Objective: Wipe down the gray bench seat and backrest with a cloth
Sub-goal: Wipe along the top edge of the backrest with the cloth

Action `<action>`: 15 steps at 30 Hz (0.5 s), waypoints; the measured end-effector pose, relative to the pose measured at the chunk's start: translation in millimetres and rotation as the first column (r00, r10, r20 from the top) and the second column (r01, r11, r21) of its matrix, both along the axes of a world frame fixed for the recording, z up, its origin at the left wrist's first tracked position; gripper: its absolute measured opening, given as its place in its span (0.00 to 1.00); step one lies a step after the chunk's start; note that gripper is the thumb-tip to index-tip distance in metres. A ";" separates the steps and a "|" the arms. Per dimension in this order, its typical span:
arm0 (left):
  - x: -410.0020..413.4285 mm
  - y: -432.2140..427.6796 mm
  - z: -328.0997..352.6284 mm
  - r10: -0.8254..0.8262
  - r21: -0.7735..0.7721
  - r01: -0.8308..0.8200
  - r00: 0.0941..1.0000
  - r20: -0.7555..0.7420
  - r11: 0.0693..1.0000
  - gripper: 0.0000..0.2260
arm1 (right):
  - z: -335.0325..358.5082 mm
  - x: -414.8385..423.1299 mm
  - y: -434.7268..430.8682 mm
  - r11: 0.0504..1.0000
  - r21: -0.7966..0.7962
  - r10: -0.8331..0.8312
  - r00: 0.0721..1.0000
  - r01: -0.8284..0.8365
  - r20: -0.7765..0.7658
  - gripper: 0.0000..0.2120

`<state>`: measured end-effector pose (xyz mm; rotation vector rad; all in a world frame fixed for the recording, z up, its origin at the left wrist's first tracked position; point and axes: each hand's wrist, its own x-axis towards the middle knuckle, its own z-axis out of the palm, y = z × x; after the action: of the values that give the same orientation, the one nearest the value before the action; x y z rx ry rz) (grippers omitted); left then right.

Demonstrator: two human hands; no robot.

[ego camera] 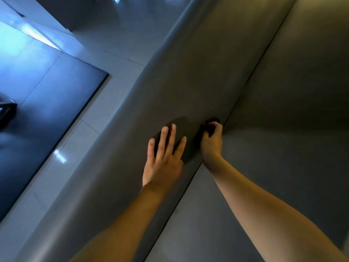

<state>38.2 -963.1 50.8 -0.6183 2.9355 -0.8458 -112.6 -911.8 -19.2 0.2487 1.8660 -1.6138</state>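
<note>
Left hand (162,163) flat on seat (179,82), fingers straight and spread, just off the crease (255,69) on the seat side. Right hand (211,142) right at the crease, fingers curled tight round a dark cloth (204,129). Cloth is bunched, mostly hidden in the fist, pressed where seat meets backrest (292,110). Glossy floor (56,110) beyond the seat, well away from the crease.

Smooth, matt gray upholstery on the bench seat (188,87) and backrest (292,91); glossy floor tiles (105,114).
</note>
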 end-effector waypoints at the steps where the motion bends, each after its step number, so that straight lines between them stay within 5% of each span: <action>1: 0.9 -1.5 -3.8 -0.004 -0.020 0.004 1.000 -0.005 1.000 0.31 | -6.0 -1.0 0.8 1.000 0.006 -0.024 0.998 0.024 0.053 0.10; 6: 3.8 -1.6 -7.5 -0.046 -0.066 0.043 0.998 -0.038 0.997 0.29 | -7.8 4.7 1.2 0.990 0.012 -0.137 0.951 0.139 0.278 0.08; 11: -2.3 -1.5 -2.9 -0.018 -0.063 0.019 1.000 0.014 0.998 0.30 | 12.3 22.5 10.8 0.991 -0.103 -0.070 0.989 0.084 0.129 0.12; 15: -1.0 2.2 16.0 -0.043 0.132 0.042 0.999 0.002 0.990 0.32 | 45.2 34.0 6.9 0.987 -0.161 0.004 0.998 -0.013 -0.057 0.10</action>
<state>37.1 -960.8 66.7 -0.5462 2.9795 -0.6487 -78.6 -905.0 26.0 0.1258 1.7631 -1.7718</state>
